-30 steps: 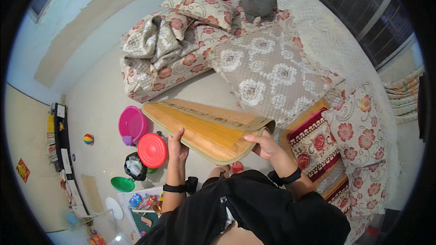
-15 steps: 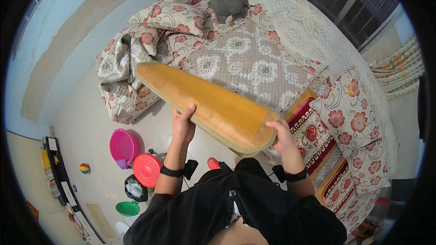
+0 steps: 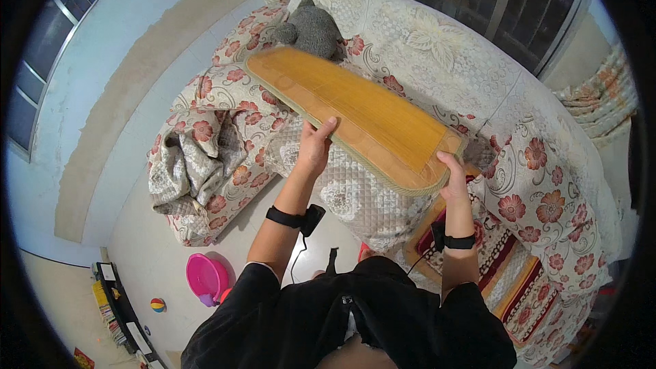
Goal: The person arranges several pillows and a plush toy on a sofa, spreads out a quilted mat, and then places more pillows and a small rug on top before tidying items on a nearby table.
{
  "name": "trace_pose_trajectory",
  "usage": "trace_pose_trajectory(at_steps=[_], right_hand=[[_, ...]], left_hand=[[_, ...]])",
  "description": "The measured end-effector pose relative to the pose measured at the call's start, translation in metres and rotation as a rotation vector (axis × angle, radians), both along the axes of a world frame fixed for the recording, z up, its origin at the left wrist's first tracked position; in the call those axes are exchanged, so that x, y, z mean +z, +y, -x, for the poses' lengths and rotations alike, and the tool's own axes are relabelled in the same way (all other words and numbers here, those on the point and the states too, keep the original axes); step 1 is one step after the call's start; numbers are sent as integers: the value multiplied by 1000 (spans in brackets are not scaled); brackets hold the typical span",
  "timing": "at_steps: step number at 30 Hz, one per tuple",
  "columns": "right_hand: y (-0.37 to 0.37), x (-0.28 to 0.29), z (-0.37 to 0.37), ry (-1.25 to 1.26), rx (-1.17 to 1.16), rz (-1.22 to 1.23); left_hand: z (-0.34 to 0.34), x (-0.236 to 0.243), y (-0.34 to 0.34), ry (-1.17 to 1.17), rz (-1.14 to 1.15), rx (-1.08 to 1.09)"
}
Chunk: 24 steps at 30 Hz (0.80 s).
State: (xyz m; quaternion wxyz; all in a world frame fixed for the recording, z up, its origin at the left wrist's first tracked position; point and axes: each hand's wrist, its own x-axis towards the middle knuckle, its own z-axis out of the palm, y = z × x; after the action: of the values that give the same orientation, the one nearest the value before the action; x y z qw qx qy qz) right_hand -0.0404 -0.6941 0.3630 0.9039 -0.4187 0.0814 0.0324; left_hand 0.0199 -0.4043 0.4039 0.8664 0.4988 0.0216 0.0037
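A long yellow-tan woven seat mat [image 3: 362,113] with rounded corners and a pale corded border is held up above the sofa in both hands. My left hand [image 3: 316,145] grips its near long edge around the middle, thumb on top. With the thumb on the upper face, my right hand [image 3: 452,172] grips the right end. The mat slopes from the far left down to the near right and hides part of the sofa behind it. Below it lies a quilted grey-and-white floral pad [image 3: 372,201], hanging over the seat edge.
A grey plush toy [image 3: 311,29] sits against the sofa back [image 3: 437,27]. A crumpled quilted cloth [image 3: 188,171] lies on the left seat. Red floral mats [image 3: 509,266] cover the right seat. A pink basin [image 3: 205,275] and a striped ball [image 3: 158,305] are on the floor.
Both hands have carried the mat up and away, over the sofa and toward the plush toy. The view has shifted, so the red lid and green basin are mostly out of sight.
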Motion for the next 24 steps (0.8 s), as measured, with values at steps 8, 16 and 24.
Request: trace_pose_trajectory(at_steps=[8,16,24], right_hand=[[-10,-125,-66,351,27,-232],[8,-350,-101,889,-102,-27],[22,-394,-103,1167,-102,126]], left_hand=[[-68,-114,-22,164,-89,15],[-69,-265,-20,831,-434,-182],[-15,-276,9,1004,-448,-176]])
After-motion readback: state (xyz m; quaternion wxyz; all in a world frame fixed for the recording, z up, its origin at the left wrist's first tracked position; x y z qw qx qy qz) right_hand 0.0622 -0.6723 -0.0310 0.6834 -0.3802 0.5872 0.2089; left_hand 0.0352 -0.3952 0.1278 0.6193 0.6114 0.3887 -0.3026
